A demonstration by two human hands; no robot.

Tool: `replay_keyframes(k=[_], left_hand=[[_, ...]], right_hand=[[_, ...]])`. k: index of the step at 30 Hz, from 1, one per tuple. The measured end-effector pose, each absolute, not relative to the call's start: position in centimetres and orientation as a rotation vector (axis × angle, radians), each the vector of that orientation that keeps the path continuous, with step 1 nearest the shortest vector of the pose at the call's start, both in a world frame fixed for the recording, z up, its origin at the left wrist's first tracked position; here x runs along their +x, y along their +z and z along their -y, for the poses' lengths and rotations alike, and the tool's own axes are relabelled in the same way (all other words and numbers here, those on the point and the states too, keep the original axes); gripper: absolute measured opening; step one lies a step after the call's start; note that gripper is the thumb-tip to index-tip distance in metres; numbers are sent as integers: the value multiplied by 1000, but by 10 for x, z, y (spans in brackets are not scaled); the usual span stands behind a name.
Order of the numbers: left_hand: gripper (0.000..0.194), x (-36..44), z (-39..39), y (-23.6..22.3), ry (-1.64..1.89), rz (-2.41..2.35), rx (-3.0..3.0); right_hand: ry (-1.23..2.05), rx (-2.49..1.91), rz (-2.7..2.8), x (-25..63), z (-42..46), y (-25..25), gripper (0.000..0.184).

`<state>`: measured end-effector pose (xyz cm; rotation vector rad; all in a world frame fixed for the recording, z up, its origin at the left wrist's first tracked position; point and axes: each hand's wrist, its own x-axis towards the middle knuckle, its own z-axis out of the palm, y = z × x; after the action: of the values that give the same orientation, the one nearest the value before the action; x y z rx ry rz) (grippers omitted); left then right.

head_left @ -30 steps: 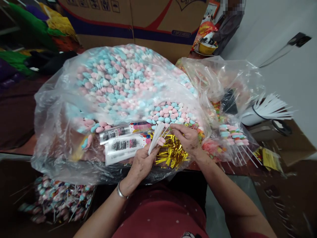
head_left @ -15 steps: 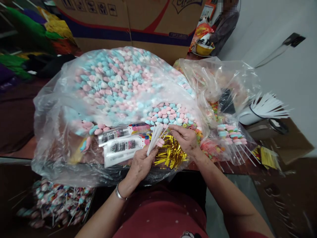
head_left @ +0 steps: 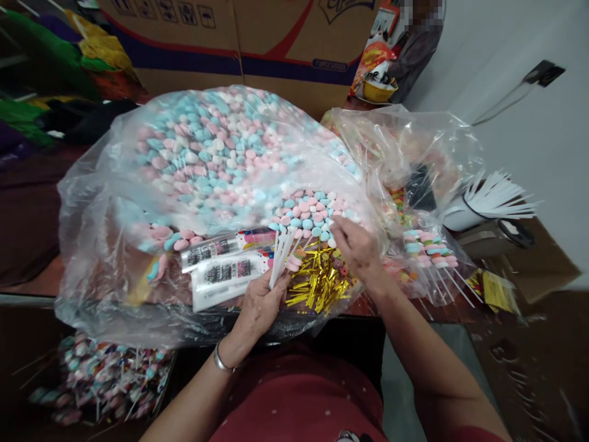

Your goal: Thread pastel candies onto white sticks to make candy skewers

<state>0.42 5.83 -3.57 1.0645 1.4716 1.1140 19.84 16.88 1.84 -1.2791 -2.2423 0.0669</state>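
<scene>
A bundle of white sticks (head_left: 281,255) is gripped in my left hand (head_left: 263,307), fanned out at the top. Pink marshmallow pieces (head_left: 293,263) sit at the bundle's right side, on one stick as it appears. My right hand (head_left: 359,248) is at the right edge of the loose pink, blue and white marshmallows (head_left: 306,212). Its fingers are curled together, and whatever they pinch is hidden. Gold twist ties (head_left: 319,282) lie in a heap between both hands. Printed clear wrappers (head_left: 225,279) lie left of the sticks.
A large clear bag (head_left: 207,147) of marshmallows fills the table's middle. Finished marshmallow skewers (head_left: 430,248) lie at right, near a cup of white sticks (head_left: 499,196). Below left, a box holds many wrapped skewers (head_left: 115,374). A big carton (head_left: 239,49) stands behind; a person (head_left: 418,49) is beyond.
My right hand has left the stick tips and moved up and right to the loose marshmallows. My left hand keeps its hold on the sticks, almost in place.
</scene>
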Motion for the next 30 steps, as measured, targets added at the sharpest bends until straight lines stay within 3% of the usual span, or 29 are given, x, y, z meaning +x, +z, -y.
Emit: replay_keyframes(k=[6,15,30], left_hand=[[33,5,-59,-36,1134,-1483,1054],[36,4,-58,-35,1120,-1483,1043],[32,5,-57,-45,1151,-1434,999]], right_hand=[[-329,-1578,2713,197,-197,28,16],[-207,-1520,2375,211,-206,27,27],[-430,-1436,2771,193,-190,20,20]])
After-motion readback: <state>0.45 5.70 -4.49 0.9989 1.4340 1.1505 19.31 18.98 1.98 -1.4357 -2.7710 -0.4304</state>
